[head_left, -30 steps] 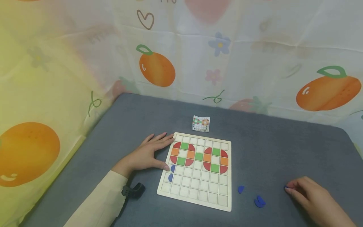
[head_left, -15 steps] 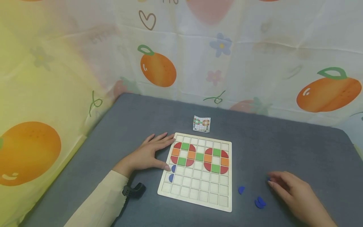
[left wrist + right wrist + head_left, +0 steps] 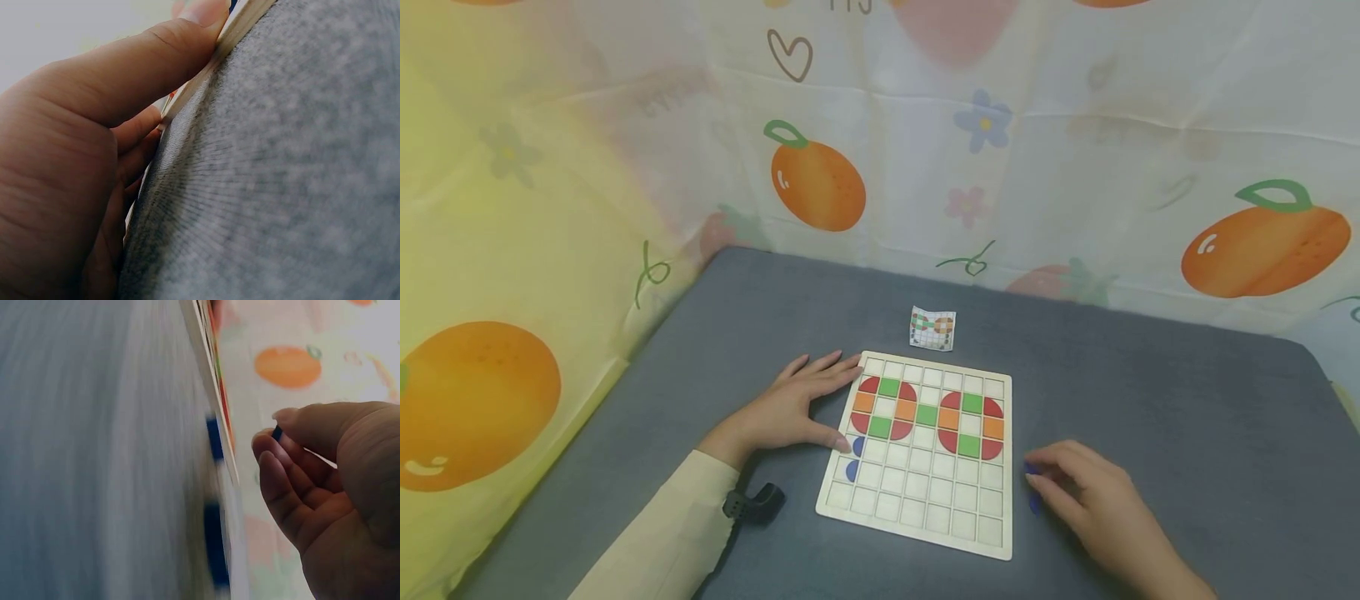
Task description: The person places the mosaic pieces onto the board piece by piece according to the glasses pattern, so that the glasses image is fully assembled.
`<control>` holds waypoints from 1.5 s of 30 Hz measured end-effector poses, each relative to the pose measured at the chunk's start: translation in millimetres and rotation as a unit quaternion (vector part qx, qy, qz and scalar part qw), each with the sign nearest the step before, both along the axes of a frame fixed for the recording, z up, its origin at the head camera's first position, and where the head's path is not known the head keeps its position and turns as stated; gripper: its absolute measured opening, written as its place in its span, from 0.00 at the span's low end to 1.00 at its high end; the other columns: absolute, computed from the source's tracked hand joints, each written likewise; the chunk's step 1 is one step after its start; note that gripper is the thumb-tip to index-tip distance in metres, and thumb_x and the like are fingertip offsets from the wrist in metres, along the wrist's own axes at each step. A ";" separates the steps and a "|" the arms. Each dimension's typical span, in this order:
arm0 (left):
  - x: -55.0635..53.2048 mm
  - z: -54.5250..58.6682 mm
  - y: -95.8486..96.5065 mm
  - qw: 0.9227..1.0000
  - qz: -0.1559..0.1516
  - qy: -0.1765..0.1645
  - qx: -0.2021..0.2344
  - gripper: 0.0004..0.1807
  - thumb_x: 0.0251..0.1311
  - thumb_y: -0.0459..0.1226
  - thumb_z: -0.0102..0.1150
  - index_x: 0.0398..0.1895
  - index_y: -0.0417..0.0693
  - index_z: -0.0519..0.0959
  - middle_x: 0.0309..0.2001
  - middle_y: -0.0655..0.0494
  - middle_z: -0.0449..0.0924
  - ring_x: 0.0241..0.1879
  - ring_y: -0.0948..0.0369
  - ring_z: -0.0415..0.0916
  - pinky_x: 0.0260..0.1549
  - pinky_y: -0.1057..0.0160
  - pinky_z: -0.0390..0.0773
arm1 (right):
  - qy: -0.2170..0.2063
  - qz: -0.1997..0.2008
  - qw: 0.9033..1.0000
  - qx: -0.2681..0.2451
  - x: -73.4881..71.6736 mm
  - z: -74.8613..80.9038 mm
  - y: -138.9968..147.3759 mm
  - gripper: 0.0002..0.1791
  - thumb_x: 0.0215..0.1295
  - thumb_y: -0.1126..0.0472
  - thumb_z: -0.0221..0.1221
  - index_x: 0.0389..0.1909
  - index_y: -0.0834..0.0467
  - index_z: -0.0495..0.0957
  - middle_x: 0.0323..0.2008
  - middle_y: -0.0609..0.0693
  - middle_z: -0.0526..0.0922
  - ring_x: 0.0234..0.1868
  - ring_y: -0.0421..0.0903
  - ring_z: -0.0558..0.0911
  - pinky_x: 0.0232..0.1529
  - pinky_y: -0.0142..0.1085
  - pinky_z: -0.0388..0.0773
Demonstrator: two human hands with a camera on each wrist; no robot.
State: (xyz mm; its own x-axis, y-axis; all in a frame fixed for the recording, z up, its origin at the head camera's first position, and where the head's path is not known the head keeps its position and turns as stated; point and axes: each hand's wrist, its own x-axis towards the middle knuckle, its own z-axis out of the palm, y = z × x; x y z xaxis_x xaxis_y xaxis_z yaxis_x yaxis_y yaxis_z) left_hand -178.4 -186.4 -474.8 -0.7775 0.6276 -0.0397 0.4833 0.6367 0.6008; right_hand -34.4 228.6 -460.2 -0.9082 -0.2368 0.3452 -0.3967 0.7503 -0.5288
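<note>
My left hand rests with spread fingers at the left edge of a pale wooden grid board. Its thumb lies on the rim next to two blue half-round tiles set in the left column. To the right of the board, my right hand pinches a small blue tile between thumb and forefinger, above the table. Beneath that hand, a loose blue tile shows partly. Red, green and orange tiles form two rounded rings on the board, joined by one green square.
A small printed pattern card lies behind the board on the grey table. A black band is on the left wrist. Patterned cloth hangs behind and to the left. More blue tiles lie on the table in the right wrist view.
My right hand has moved left with its blue tile, from the table's right side to near the board's right edge, now covering the paired loose tiles. The left hand stays put.
</note>
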 end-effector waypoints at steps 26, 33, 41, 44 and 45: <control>0.3 -1.6 0.3 1.000 0.002 0.010 0.001 0.62 0.50 0.68 0.81 0.87 0.57 0.65 0.85 0.66 0.57 0.86 0.55 0.44 0.80 0.39 0.32 | -0.105 0.146 0.984 -0.017 -7.1 2.6 -143.8 0.05 0.71 0.64 0.72 0.44 0.52 0.87 0.38 0.36 0.81 0.38 0.34 0.76 0.44 0.35 0.81; 0.3 -1.5 0.0 1.000 0.000 0.012 0.000 0.62 0.50 0.67 0.80 0.87 0.58 0.65 0.85 0.66 0.56 0.86 0.55 0.43 0.80 0.38 0.32 | -0.093 0.143 0.985 0.016 -7.8 -3.7 -159.5 0.03 0.73 0.62 0.71 0.43 0.52 0.87 0.38 0.37 0.80 0.40 0.35 0.77 0.46 0.34 0.81; 0.2 -2.0 -0.5 1.000 0.002 0.015 0.001 0.62 0.50 0.66 0.82 0.86 0.57 0.65 0.85 0.65 0.58 0.86 0.54 0.44 0.80 0.38 0.32 | -0.096 0.122 0.987 0.047 -7.7 -6.8 -166.0 0.04 0.73 0.57 0.72 0.41 0.52 0.87 0.35 0.37 0.75 0.39 0.37 0.74 0.45 0.34 0.79; -0.5 -3.1 -0.3 1.000 0.002 0.015 -0.003 0.62 0.49 0.67 0.81 0.87 0.58 0.65 0.85 0.67 0.57 0.86 0.55 0.44 0.80 0.39 0.32 | -0.115 0.119 0.985 0.046 -8.3 -7.3 -163.7 0.08 0.71 0.56 0.74 0.43 0.51 0.86 0.36 0.36 0.75 0.39 0.37 0.75 0.44 0.35 0.80; -0.8 -3.5 -0.1 1.000 0.002 0.014 -0.006 0.63 0.49 0.68 0.81 0.87 0.59 0.64 0.85 0.68 0.56 0.86 0.56 0.43 0.80 0.40 0.32 | -0.123 0.118 0.984 0.043 -8.2 -7.1 -162.6 0.08 0.70 0.55 0.75 0.44 0.51 0.86 0.36 0.36 0.75 0.39 0.36 0.75 0.44 0.35 0.80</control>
State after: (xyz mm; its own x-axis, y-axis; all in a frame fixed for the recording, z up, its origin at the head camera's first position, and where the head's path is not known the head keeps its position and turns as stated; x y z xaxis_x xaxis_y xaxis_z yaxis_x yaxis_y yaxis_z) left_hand -179.2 -186.5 -478.2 -0.7809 0.6241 -0.0250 0.4976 0.6458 0.5791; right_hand -42.7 66.0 -467.3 -0.8782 -0.4696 0.0904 -0.4326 0.6996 -0.5686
